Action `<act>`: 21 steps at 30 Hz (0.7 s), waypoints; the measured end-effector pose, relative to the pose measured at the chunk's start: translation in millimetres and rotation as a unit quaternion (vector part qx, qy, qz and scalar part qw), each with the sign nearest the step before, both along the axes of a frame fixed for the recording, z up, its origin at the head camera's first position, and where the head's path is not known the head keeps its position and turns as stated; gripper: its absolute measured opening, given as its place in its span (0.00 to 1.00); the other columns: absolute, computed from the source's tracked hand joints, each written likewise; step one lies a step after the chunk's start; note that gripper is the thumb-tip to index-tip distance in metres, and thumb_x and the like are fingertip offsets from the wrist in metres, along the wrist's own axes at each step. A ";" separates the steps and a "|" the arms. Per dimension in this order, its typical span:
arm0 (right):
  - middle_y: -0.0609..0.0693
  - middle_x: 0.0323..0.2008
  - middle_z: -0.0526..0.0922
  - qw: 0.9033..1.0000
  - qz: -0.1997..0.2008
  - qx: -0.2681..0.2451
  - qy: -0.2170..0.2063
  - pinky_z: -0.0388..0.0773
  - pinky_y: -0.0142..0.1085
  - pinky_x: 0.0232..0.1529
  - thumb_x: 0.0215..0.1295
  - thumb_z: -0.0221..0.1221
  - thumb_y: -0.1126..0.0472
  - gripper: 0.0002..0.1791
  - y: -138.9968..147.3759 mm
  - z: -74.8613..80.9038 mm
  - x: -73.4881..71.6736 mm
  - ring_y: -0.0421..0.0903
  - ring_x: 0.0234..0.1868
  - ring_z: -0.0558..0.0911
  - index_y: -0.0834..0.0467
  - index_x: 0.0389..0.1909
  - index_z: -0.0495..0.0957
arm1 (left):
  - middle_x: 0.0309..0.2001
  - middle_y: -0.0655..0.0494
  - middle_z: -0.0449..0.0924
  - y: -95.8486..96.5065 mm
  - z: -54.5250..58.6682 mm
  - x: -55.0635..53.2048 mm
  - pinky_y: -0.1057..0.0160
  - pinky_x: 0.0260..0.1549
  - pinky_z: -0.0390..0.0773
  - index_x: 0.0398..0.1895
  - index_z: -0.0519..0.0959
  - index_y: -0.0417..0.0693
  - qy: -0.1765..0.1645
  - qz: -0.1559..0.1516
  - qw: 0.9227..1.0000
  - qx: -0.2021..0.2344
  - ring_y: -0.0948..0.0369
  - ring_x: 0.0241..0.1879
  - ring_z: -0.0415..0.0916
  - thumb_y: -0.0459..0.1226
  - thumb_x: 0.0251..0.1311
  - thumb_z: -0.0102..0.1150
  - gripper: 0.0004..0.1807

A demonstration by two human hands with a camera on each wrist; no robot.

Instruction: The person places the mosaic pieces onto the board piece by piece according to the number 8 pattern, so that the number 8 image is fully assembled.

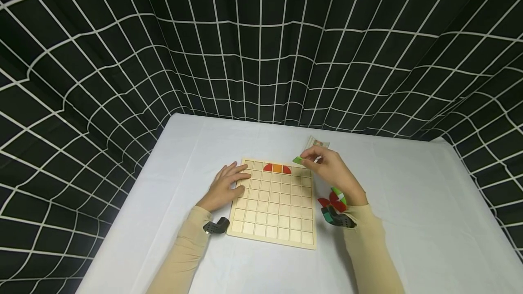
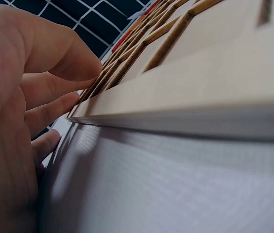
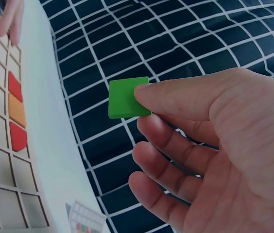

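Note:
A wooden grid board lies on the table with three tiles in its far row: a red quarter-round tile, an orange square tile and another red quarter-round tile. My right hand pinches a green square tile between thumb and index finger, above the board's far right corner. The other right fingers curl loosely beneath. My left hand rests on the board's left edge, fingers spread and fairly straight; in the left wrist view its fingertips touch the rim.
Several red and green loose tiles lie right of the board, partly hidden by my right wrist. Behind my right hand is a small printed pattern card. A white cloth covers the table; a black gridded curtain hangs around it.

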State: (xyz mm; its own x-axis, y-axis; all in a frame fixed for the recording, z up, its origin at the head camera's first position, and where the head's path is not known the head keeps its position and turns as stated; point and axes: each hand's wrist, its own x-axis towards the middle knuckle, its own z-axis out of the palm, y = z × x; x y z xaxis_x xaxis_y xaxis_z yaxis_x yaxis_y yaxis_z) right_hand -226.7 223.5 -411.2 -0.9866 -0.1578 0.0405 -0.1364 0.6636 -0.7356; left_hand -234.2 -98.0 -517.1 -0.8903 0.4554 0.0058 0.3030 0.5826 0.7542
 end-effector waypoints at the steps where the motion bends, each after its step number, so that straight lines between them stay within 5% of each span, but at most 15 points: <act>1: 0.54 0.40 0.84 1.000 0.000 0.000 0.001 0.77 0.36 0.43 0.68 0.62 0.63 0.07 -0.5 -0.4 -0.8 0.48 0.42 0.77 0.59 0.44 0.84 | 0.78 0.58 0.62 -0.1 0.0 0.0 0.45 0.82 0.33 0.65 0.78 0.52 0.002 -0.001 1.000 0.000 0.51 0.83 0.43 0.40 0.65 0.57 0.24; 21: 0.54 0.40 0.83 0.999 0.025 -0.006 -0.033 0.77 0.37 0.43 0.70 0.61 0.62 0.08 -9.2 -22.7 -9.4 0.48 0.42 0.77 0.59 0.45 0.84 | 0.78 0.57 0.62 -0.6 1.6 -1.2 0.45 0.82 0.34 0.65 0.78 0.51 0.001 -0.005 1.000 -0.002 0.50 0.83 0.43 0.39 0.65 0.56 0.24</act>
